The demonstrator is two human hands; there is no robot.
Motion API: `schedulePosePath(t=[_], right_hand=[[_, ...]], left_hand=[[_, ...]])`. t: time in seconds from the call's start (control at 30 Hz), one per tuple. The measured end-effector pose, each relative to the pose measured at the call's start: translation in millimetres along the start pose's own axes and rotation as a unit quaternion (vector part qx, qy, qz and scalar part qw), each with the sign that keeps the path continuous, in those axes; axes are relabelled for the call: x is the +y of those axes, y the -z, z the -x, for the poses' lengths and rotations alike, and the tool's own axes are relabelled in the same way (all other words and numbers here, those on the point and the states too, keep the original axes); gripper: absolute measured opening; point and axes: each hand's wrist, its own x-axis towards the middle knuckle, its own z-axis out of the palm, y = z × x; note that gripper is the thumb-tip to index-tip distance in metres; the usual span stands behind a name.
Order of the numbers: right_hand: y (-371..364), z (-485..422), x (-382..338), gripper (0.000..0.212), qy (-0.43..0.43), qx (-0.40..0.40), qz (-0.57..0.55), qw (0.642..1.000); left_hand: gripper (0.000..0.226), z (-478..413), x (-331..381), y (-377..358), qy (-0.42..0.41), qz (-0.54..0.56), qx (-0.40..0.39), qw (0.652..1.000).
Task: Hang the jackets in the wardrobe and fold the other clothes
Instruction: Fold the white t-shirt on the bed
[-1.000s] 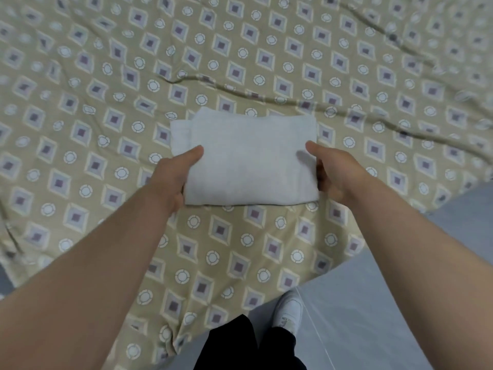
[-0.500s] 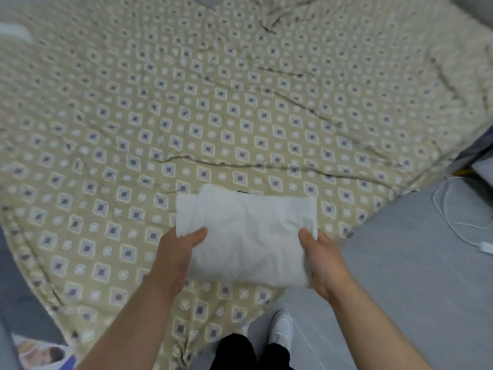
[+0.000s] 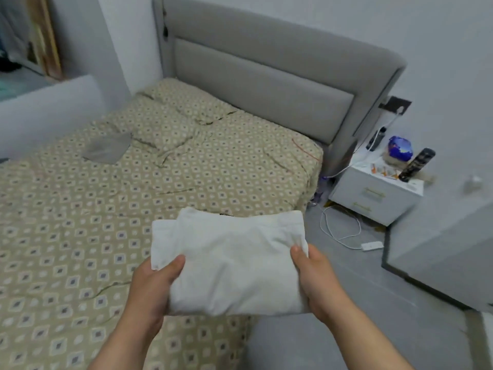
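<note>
Pinching the folded white garment (image 3: 232, 263) at both ends: thumb of left hand (image 3: 153, 287) and of right hand (image 3: 317, 281) on top, other fingers hidden beneath. Held up over the near corner of the patterned bed (image 3: 80, 236). Farther away, grey cloth (image 3: 106, 149) lying beside the pillow (image 3: 165, 121).

A bare left forearm (image 3: 125, 348) and right forearm (image 3: 365, 340) reach forward from the bottom of the view, wrists angled inward. The left hand (image 3: 153, 288) grips the left side of a folded white garment (image 3: 232, 265), thumb lying across its top. The right hand (image 3: 318, 280) grips the right side, thumb pressed near the upper corner, fingers hidden beneath the cloth.
</note>
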Motion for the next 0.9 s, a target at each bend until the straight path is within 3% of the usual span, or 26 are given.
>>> schedulePosePath(t=[0.1,0.17,0.4,0.67,0.9], right_hand=[[49,18,-31,0.011,0.027,0.018,-0.018,0.999],[90,25,-48,0.016,0.054,0.036,-0.021,0.998],[221,52,-71,0.02,0.094,0.175,-0.062,0.978],[347,87,-80,0.015,0.135,0.318,-0.097,0.933],[408,94,-85,0.016,0.13,0.395,-0.112,0.902]], left_hand=[[0.011,10,31,-56,-0.035,-0.009,-0.048,0.998],[0.01,20,46,-98,-0.053,-0.015,-0.085,0.995],[0.013,72,68,-241,-0.122,-0.038,-0.197,0.972],[0.004,134,74,-379,-0.156,-0.052,-0.324,0.931],[0.006,144,64,-483,-0.141,-0.076,-0.415,0.896]])
